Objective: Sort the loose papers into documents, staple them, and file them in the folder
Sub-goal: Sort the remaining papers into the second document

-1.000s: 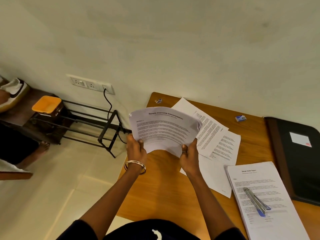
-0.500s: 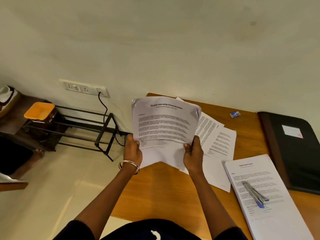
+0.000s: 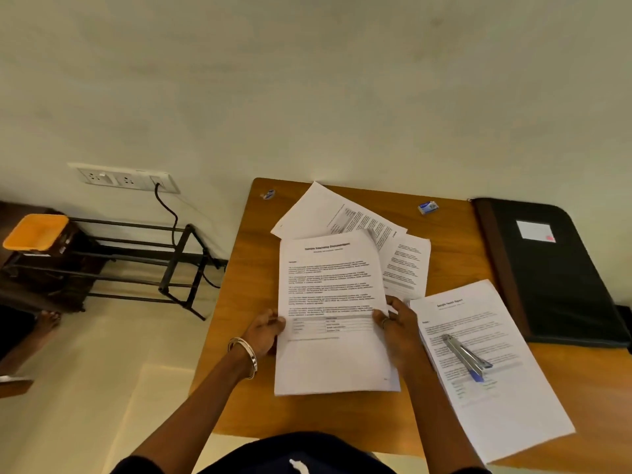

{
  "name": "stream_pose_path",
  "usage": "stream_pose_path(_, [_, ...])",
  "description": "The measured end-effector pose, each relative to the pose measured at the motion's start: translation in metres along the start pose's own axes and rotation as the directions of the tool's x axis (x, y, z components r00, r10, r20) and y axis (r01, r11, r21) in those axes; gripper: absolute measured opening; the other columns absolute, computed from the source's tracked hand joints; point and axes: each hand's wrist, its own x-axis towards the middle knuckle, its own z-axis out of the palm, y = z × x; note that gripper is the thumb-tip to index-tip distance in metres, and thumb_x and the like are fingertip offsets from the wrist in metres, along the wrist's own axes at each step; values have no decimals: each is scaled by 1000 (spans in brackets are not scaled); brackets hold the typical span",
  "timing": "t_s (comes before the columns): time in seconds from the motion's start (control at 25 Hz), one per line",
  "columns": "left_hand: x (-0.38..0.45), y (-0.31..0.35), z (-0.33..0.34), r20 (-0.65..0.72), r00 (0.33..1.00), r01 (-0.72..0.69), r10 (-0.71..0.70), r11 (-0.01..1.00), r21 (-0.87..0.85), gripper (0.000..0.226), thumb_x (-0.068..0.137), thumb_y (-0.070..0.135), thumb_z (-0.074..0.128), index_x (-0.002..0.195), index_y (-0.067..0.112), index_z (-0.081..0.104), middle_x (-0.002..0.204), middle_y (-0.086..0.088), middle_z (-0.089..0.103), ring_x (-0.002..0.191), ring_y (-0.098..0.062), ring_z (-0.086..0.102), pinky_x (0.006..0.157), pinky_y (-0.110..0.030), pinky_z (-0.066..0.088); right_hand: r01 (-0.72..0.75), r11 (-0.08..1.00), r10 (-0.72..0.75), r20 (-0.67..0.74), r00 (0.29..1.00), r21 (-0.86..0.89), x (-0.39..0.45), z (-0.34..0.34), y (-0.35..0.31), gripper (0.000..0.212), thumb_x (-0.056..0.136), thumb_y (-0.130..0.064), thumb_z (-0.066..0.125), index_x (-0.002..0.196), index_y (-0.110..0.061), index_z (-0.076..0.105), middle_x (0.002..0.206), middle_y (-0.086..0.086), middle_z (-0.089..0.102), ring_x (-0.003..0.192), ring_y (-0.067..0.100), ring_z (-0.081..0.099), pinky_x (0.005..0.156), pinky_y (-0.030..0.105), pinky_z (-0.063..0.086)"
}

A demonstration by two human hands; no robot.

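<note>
A stack of printed pages, the internship document (image 3: 331,302), lies flat on the wooden desk (image 3: 239,302) in front of me. My left hand (image 3: 265,331) grips its left edge and my right hand (image 3: 396,325) grips its right edge. Loose papers (image 3: 338,213) are fanned out behind it. To the right lies a second stack, the health report (image 3: 485,398), with a silver and blue stapler (image 3: 465,357) resting on top. A black folder (image 3: 547,278) lies shut at the desk's right end.
A small blue staple box (image 3: 427,207) sits near the desk's back edge by the wall. Left of the desk, on the floor, stand a black metal rack (image 3: 154,258) and an orange tray (image 3: 34,232). A cable hangs from the wall socket (image 3: 126,177).
The internship document was held up in the air with both hands; it has come down and now lies flat on the desk, both hands still at its edges.
</note>
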Motion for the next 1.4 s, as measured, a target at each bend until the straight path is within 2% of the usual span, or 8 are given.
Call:
stream_pose_path(0.12, [12, 8, 26, -34, 985, -152, 169, 942, 299, 14, 96, 17, 47, 100, 13, 59, 103, -13, 65, 95, -32, 62, 83, -43, 51, -29, 995, 50, -224, 973, 95, 6, -39, -5, 28, 90, 5, 57, 111, -12, 63, 98, 4, 68, 83, 12, 64, 57, 13, 51])
stream_pose_path(0.2, [21, 12, 44, 80, 935, -310, 346, 685, 659, 31, 90, 13, 52, 121, 14, 57, 123, -10, 57, 111, -29, 55, 93, -35, 45, -41, 985, 99, -364, 926, 165, 13, -65, -8, 31, 89, 4, 59, 117, -9, 61, 104, 9, 65, 86, 18, 61, 67, 21, 52])
stream_pose_path(0.28, [29, 20, 66, 173, 926, -330, 336, 493, 805, 48, 90, 15, 53, 137, 18, 42, 144, -8, 38, 131, -30, 37, 108, -36, 34, -64, 964, 178, -444, 878, 260, 22, -93, -10, 33, 88, 1, 62, 119, -11, 60, 113, 9, 64, 98, 23, 60, 83, 34, 52])
stream_pose_path(0.44, [52, 48, 95, 194, 930, -264, 311, 202, 943, 65, 95, 24, 48, 149, 22, 11, 158, -6, 0, 145, -30, -3, 116, -48, 8, -124, 897, 327, -447, 832, 425, 37, -134, -13, 30, 90, -7, 63, 114, -24, 60, 114, 3, 65, 104, 23, 62, 87, 45, 53])
stream_pose_path(0.68, [98, 80, 108, 279, 930, -275, 239, -50, 960, 64, 99, 32, 37, 149, 25, -3, 156, -8, -16, 143, -30, -14, 112, -52, -8, -197, 801, 446, -345, 826, 565, 58, -168, -12, 30, 92, -13, 59, 117, -29, 60, 113, 0, 69, 102, 25, 64, 78, 43, 56])
stream_pose_path(0.96, [72, 65, 136, 216, 946, -215, 241, -33, 976, 60, 100, 36, 29, 149, 19, 1, 148, -18, 18, 140, -35, 16, 97, -55, -32, -203, 743, 490, -312, 814, 638, 79, -179, -10, 35, 93, -11, 58, 124, -26, 57, 117, 2, 67, 104, 24, 65, 84, 47, 55])
stream_pose_path(1.2, [33, 34, 159, 191, 973, -212, 129, 184, 960, 72, 97, 37, 39, 149, 10, -2, 148, -16, 15, 134, -36, 23, 115, -43, 14, -241, 763, 474, -266, 840, 599, 87, -148, -13, 32, 93, -6, 57, 121, -21, 61, 113, 2, 69, 103, 23, 64, 81, 43, 56])
stream_pose_path(1.4, [36, 36, 155, 205, 976, -218, 76, 257, 942, 81, 93, 37, 49, 148, 10, -3, 147, -13, 17, 132, -33, 28, 111, -41, 22, -264, 798, 460, -263, 848, 542, 87, -125, -10, 26, 91, -2, 58, 109, -19, 67, 113, 2, 69, 108, 23, 63, 91, 44, 53])
